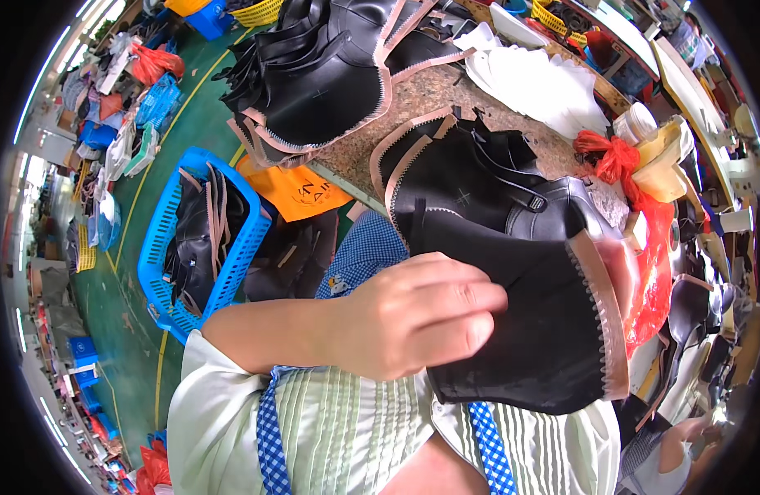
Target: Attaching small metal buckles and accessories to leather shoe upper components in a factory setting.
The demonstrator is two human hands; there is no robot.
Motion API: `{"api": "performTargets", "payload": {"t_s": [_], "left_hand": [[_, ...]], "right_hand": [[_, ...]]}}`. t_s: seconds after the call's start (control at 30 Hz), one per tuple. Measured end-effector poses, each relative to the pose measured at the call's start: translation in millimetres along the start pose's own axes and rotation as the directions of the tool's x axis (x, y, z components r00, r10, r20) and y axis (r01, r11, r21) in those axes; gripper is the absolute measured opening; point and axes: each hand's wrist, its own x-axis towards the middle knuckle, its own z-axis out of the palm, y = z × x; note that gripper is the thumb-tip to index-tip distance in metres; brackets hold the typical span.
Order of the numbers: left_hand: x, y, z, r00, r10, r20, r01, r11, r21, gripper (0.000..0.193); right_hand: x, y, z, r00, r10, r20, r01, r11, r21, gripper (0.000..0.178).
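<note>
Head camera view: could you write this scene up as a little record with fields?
Left hand: curled against a smooth black panel with a pinkish zigzag border
Right hand: mostly hidden behind the panel's right edge
Tabletop: speckled, bearing stacked black panels
Person's left: blue slotted plastic basket holding black pieces
Person's right: crumpled red plastic bag

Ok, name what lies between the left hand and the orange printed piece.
In the head view: blue checked cloth beside the left hand, then dark pieces nearer the orange piece.
</note>
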Motion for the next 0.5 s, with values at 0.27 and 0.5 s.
{"api": "performTargets", "payload": {"t_s": [0.27,0.5], "left_hand": [[-7.8,5.2,0.1,0.976,0.216,-0.031,-0.196,0.929,0.313,0.02],[-7.6,13.3,-4.1,0.975,0.22,0.025,-0.213,0.9,0.38,0.019]], "right_hand": [[62.2,-23.6,-15.5,0.688,-0.61,0.392,0.115,0.625,0.772,0.025],[33.8,-34.8,-29.2,0.771,-0.566,0.293,0.323,0.743,0.586,0.027]]}}
